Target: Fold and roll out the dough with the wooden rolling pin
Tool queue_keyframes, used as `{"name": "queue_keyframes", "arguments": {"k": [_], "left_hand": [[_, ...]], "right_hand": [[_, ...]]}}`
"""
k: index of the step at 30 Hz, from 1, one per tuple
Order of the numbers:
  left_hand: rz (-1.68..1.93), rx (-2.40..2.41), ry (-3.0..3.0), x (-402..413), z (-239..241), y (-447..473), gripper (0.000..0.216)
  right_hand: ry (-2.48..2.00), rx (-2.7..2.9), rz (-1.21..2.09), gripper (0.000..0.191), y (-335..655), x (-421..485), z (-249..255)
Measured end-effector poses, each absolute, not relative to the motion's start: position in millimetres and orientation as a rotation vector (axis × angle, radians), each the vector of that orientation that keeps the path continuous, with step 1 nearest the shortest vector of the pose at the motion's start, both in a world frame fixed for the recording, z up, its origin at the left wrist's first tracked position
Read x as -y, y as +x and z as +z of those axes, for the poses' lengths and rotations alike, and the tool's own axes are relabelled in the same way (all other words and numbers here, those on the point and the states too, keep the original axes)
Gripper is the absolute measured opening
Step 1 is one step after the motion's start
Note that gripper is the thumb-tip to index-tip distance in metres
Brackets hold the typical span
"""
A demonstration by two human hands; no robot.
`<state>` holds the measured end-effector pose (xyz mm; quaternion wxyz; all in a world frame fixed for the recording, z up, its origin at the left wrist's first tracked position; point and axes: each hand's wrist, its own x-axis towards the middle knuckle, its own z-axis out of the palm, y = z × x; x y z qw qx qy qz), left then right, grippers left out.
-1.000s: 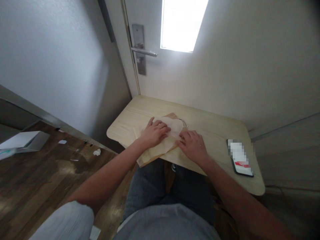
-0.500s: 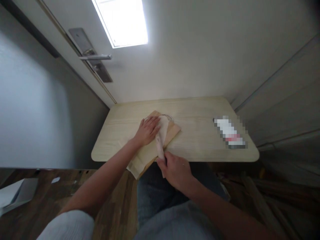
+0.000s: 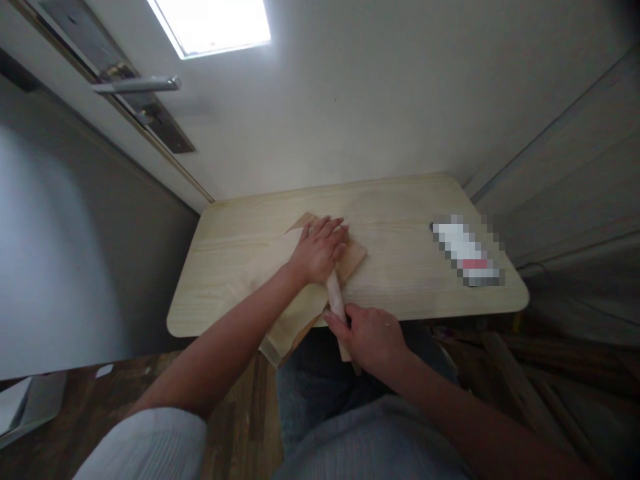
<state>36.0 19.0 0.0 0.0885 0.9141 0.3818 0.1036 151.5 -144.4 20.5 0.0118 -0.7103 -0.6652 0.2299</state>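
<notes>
My right hand (image 3: 373,339) is wrapped round a pale, stick-like wooden handle (image 3: 336,297), which slants up and left from the table's front edge. The handle's far end runs under my left hand (image 3: 321,250), so I cannot make out what it joins. That left hand lies palm down with its fingers spread, resting on the handle's upper end and on a thin pale sheet (image 3: 295,320). Under the sheet is a light-brown wooden board (image 3: 354,259), its corners showing. The sheet's lower end hangs past the front edge.
A small wood-grain table (image 3: 240,230) stands against a white door with a metal lever handle (image 3: 145,85). At the table's right lies a blurred-out flat object (image 3: 465,252). A pale box (image 3: 35,403) sits on the floor at left, with long wooden pieces (image 3: 520,387) at right.
My view has shifted slightly. My left hand has slid right and forward over the handle's far end, covering the pale rounded part and the board's metal ring. My right hand keeps its grip.
</notes>
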Motion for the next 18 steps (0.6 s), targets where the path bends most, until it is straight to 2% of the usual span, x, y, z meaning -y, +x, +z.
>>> {"name": "queue_keyframes", "arguments": {"k": [11,18], "left_hand": [[0.414,-1.075,2.782,-16.3,-0.5,90.7,0.048],[0.532,-1.214,2.663,-1.7,15.7,16.6,0.048]], "right_hand": [[-2.272,1.929,0.782,0.056,169.7,151.9,11.4],[-2.114,2.097,0.764,0.055,127.4,161.0,20.3]]}}
